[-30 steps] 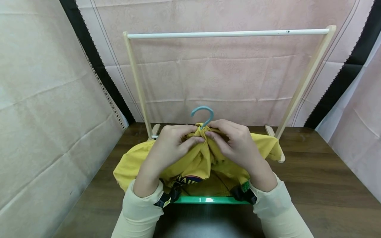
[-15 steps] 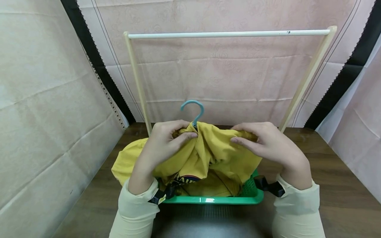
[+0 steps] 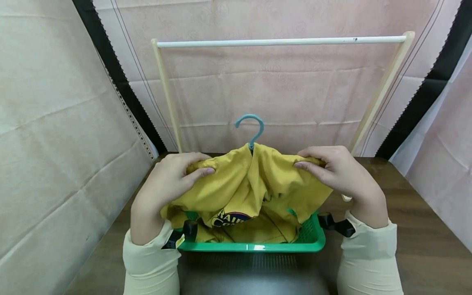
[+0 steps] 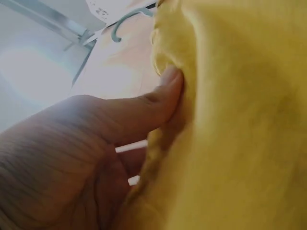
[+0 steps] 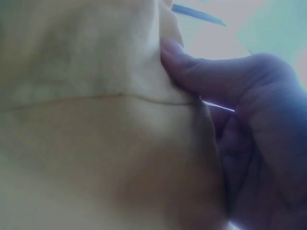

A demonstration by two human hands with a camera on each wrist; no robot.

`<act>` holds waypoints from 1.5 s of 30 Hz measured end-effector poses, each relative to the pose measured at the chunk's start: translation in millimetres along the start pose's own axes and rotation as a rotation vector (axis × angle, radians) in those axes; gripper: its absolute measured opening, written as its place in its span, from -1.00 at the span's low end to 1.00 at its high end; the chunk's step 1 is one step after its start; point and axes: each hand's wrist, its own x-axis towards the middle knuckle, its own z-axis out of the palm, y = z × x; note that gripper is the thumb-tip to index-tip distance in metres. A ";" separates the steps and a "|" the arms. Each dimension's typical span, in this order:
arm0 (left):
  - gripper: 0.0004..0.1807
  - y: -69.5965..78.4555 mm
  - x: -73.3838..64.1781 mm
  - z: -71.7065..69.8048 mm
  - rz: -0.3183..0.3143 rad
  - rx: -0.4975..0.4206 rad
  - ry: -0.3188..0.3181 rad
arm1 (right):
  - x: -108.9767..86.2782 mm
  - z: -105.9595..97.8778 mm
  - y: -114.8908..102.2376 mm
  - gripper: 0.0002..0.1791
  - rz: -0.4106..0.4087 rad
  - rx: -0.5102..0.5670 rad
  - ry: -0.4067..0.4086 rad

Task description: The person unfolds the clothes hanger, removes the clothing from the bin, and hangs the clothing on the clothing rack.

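Observation:
A yellow shirt [image 3: 236,184] with a dark printed patch hangs in folds on a hanger, whose light blue hook [image 3: 257,127] sticks up through the neck. My left hand [image 3: 171,178] pinches the shirt's shoulder on the left between thumb and fingers. On the other side my right hand [image 3: 333,172] pinches the opposite shoulder. Close up in the left wrist view, the thumb [image 4: 163,96] presses on the yellow cloth. The right wrist view has the right thumb [image 5: 192,69] on the fabric near a seam. The hanger's arms are hidden inside the shirt.
Below the shirt is a green basket [image 3: 254,247], with the lower cloth hanging into it. Behind stands a rack with a white rail [image 3: 280,42] and cream posts [image 3: 383,92]. Pale cloth walls [image 3: 55,123] surround the brown wooden table [image 3: 398,213].
My right hand moved from the neck out to the right shoulder, then my left hand out to the left one. The hanger hook rose slightly, and the shirt is spread wider between the hands.

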 end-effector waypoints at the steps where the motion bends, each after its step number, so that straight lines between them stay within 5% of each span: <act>1: -0.74 -1.6 0.8 0.9 0.010 -0.004 -0.011 | -0.7 0.1 0.6 -0.69 0.001 0.000 -0.001; 16: -0.90 9.4 13.3 20.4 0.158 -0.132 0.029 | 6.5 11.0 -3.7 -0.70 -0.042 0.089 -0.049; 23: -0.91 4.4 14.6 20.0 0.203 -0.173 0.022 | 4.7 6.5 -5.6 -0.77 0.038 0.082 -0.119; 29: -0.91 -0.6 15.3 19.3 0.202 -0.217 0.009 | 1.4 0.8 -4.0 -0.81 0.112 0.065 -0.162; 45: -0.74 -1.0 16.0 22.6 0.141 -0.104 0.105 | -3.0 -1.0 10.0 -0.75 0.084 0.047 -0.026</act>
